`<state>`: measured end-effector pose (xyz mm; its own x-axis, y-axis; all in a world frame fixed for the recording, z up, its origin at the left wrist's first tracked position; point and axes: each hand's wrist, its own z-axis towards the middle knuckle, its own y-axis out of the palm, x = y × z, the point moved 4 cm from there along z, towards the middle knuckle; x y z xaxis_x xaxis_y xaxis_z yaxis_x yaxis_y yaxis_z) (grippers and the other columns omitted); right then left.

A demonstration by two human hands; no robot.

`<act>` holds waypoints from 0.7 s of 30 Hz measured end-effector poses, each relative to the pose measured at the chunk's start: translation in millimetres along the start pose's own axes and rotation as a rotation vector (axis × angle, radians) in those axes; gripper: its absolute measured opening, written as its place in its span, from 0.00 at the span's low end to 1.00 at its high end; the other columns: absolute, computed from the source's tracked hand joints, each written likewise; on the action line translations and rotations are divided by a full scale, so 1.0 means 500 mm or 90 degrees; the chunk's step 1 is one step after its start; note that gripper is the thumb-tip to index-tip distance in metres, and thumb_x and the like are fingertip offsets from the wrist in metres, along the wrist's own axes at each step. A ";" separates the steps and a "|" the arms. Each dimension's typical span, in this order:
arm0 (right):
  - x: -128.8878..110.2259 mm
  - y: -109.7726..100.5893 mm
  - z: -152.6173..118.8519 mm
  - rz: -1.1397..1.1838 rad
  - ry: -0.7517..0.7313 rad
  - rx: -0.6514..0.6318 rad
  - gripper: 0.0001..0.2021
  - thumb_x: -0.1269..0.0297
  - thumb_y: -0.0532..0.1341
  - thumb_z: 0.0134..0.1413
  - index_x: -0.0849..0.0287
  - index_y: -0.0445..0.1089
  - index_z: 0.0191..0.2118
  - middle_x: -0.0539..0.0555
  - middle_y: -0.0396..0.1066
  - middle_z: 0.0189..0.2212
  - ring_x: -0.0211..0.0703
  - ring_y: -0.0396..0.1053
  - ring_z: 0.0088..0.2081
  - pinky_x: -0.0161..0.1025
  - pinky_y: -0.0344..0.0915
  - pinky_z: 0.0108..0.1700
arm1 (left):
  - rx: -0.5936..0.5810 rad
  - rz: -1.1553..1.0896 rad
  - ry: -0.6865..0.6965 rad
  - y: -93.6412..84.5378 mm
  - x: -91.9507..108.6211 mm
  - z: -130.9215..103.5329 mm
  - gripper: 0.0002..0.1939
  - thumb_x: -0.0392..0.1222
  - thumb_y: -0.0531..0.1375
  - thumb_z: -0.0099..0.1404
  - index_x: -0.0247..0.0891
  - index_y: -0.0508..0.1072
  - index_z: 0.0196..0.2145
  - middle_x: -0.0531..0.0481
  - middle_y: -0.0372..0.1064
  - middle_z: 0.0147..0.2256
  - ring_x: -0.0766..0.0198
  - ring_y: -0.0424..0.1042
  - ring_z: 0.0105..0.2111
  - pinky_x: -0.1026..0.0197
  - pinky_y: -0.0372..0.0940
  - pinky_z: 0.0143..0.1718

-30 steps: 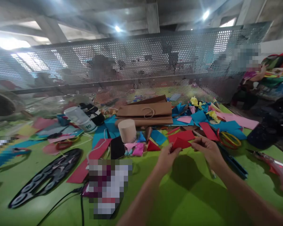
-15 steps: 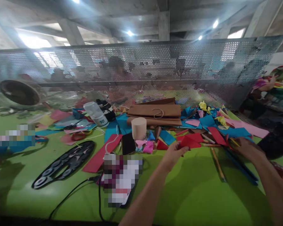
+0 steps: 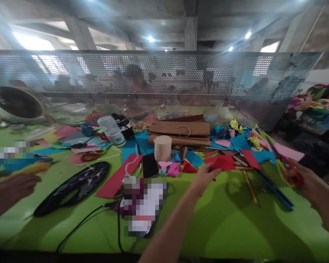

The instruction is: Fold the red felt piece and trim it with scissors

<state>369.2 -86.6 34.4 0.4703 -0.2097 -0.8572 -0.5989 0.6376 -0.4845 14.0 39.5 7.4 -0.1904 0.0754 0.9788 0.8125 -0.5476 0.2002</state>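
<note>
A folded piece of red paper [image 3: 223, 163] is pinched between the thumb and fingers of my left hand [image 3: 204, 177], just above the green table. My right hand [image 3: 307, 182] is closed around the handles of a pair of scissors [image 3: 282, 162], raised at the right with the blades pointing up and away. Below the scissors lies a long dark blue strip [image 3: 276, 191]. A pencil-like yellow stick [image 3: 250, 188] rests between my two hands. Beyond them spread several scraps of coloured paper, among them another red piece [image 3: 250, 159].
A beige cylinder [image 3: 162, 148] stands mid-table before folded brown paper [image 3: 179, 129]. Left of my arm lie a phone [image 3: 150, 208] with cables, a red strip [image 3: 117, 177] and a black oval object [image 3: 74, 188]. Another person's hand [image 3: 16, 188] is at the left edge. A perforated screen [image 3: 164, 80] stands behind.
My right hand has lifted the scissors from among the scraps and drawn back to the right. My left hand keeps the red paper nearly still. Another person's hand has come in at left.
</note>
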 end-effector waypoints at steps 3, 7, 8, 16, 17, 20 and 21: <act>-0.034 0.057 -0.058 0.222 0.042 -0.126 0.14 0.62 0.64 0.45 0.54 0.76 0.41 0.62 0.77 0.37 0.48 0.70 0.27 0.48 0.65 0.32 | 0.002 -0.015 -0.008 0.002 -0.002 -0.003 0.23 0.56 0.70 0.52 0.33 0.76 0.35 0.54 0.64 0.27 0.69 0.59 0.27 0.64 0.56 0.29; -0.109 0.149 -0.132 0.386 0.072 -0.241 0.20 0.57 0.71 0.45 0.48 0.74 0.47 0.53 0.73 0.32 0.41 0.61 0.23 0.44 0.60 0.26 | 0.001 -0.008 -0.007 0.007 -0.007 -0.005 0.21 0.55 0.69 0.54 0.33 0.76 0.35 0.55 0.64 0.27 0.70 0.59 0.26 0.64 0.56 0.28; -0.128 0.166 -0.145 0.394 0.063 -0.245 0.22 0.55 0.72 0.45 0.47 0.72 0.48 0.53 0.73 0.34 0.41 0.62 0.24 0.43 0.60 0.26 | -0.004 -0.002 -0.003 0.009 -0.008 -0.005 0.20 0.54 0.69 0.54 0.33 0.76 0.35 0.55 0.63 0.27 0.70 0.59 0.26 0.64 0.56 0.28; -0.224 0.244 -0.180 0.377 -0.007 -0.296 0.35 0.60 0.79 0.36 0.47 0.67 0.52 0.49 0.75 0.37 0.38 0.68 0.29 0.32 0.63 0.25 | -0.016 0.032 -0.006 0.021 -0.008 -0.005 0.20 0.51 0.69 0.56 0.31 0.78 0.38 0.55 0.64 0.26 0.70 0.58 0.26 0.64 0.56 0.29; -0.226 0.248 -0.179 0.369 -0.006 -0.283 0.35 0.60 0.79 0.34 0.49 0.68 0.51 0.49 0.75 0.36 0.39 0.69 0.30 0.32 0.63 0.25 | -0.018 0.037 -0.006 0.022 -0.007 -0.006 0.19 0.50 0.69 0.56 0.31 0.78 0.38 0.55 0.64 0.25 0.70 0.58 0.25 0.64 0.56 0.29; -0.223 0.259 -0.177 0.364 0.001 -0.247 0.36 0.60 0.80 0.32 0.51 0.68 0.51 0.47 0.73 0.32 0.38 0.68 0.26 0.32 0.62 0.21 | -0.028 0.041 -0.015 0.025 -0.006 -0.007 0.18 0.48 0.69 0.56 0.31 0.79 0.38 0.55 0.64 0.24 0.71 0.58 0.24 0.65 0.55 0.28; -0.220 0.262 -0.177 0.365 0.006 -0.239 0.36 0.60 0.80 0.32 0.50 0.68 0.51 0.46 0.72 0.31 0.36 0.66 0.24 0.31 0.60 0.20 | -0.031 0.038 -0.020 0.026 -0.007 -0.007 0.18 0.48 0.69 0.55 0.31 0.79 0.38 0.55 0.65 0.24 0.71 0.58 0.24 0.64 0.56 0.29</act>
<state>181.9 -45.5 49.8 0.0065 0.0770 -0.9970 -0.9368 0.3493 0.0208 23.3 29.0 6.5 -0.1239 0.0665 0.9901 0.7939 -0.5919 0.1391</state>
